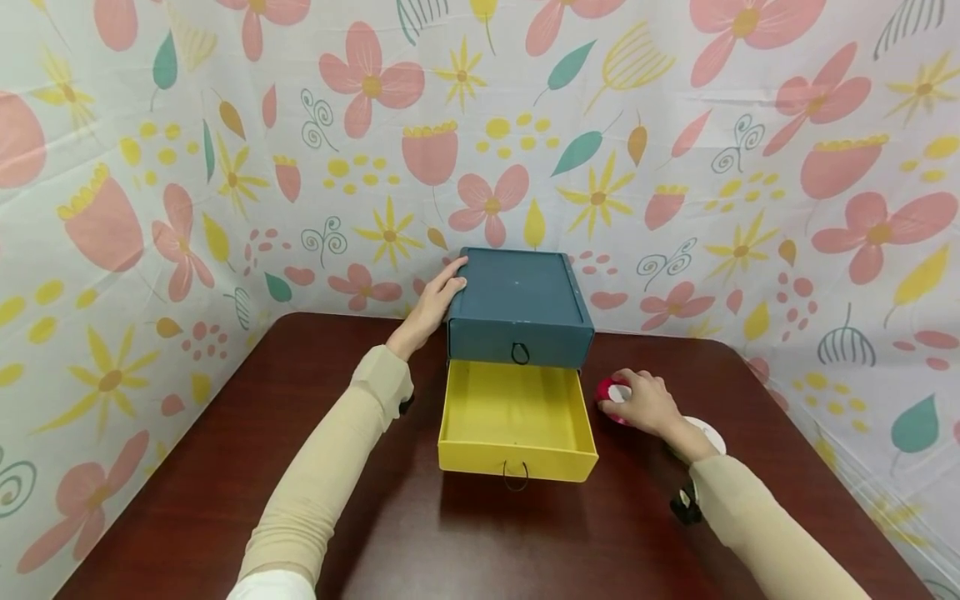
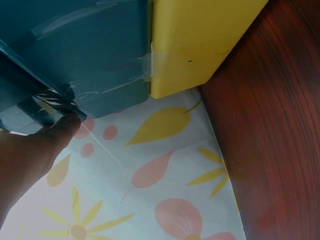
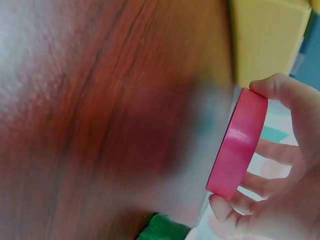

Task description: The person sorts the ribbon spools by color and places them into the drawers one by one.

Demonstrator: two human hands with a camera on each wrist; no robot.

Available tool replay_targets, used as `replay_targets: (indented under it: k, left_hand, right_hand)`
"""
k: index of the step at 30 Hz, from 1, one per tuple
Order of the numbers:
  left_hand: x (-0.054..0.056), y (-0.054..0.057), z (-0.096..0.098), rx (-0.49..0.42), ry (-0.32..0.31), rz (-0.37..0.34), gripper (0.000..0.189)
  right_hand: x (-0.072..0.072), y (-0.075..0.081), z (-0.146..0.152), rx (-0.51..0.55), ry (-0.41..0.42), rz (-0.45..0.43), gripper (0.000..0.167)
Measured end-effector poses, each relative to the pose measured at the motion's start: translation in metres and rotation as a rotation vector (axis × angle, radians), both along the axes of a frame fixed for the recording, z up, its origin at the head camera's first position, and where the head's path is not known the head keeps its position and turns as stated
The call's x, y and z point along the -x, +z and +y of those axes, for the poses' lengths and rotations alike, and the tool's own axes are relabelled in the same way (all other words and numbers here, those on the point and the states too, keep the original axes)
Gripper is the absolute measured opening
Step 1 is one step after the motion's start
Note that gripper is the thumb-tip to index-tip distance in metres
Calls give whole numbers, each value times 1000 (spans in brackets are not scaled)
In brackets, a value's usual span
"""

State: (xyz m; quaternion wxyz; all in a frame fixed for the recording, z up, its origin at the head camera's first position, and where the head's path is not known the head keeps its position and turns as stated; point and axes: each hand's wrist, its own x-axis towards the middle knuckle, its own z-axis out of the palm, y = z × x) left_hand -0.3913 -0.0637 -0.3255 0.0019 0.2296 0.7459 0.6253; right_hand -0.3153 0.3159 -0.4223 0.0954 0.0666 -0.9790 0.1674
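A dark blue box (image 1: 517,287) with a small black loop on its front stands on the table. Below that front, a yellow drawer (image 1: 517,461) is pulled out, with nothing seen inside. My left hand (image 1: 433,307) rests against the box's upper left side, its fingers fairly straight; the left wrist view shows a thumb (image 2: 62,130) touching an edge. To the right of the drawer, my right hand (image 1: 647,403) holds a roll of pink ribbon (image 3: 239,142) by its rim between thumb and fingers, close to the tabletop.
A white round thing (image 1: 708,435) lies partly hidden under my right wrist. Something green (image 3: 164,228) shows at the bottom of the right wrist view. The dark red-brown table (image 1: 337,358) meets a flower-printed cloth (image 1: 300,167) behind and at both sides.
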Motion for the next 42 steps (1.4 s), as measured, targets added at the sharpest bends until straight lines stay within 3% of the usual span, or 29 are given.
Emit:
replay_targets:
  k: [13, 26, 42]
  left_hand:
    - [4, -1, -1, -7, -5, -11, 56]
    - [3, 0, -1, -6, -1, -6, 55]
    - [3, 0, -1, 15, 16, 6, 55]
  right_hand:
    - [-34, 26, -19, 46, 115, 124, 53]
    - [-67, 65, -34, 78, 168, 154, 52]
    - [-92, 97, -70, 108, 328, 230, 52]
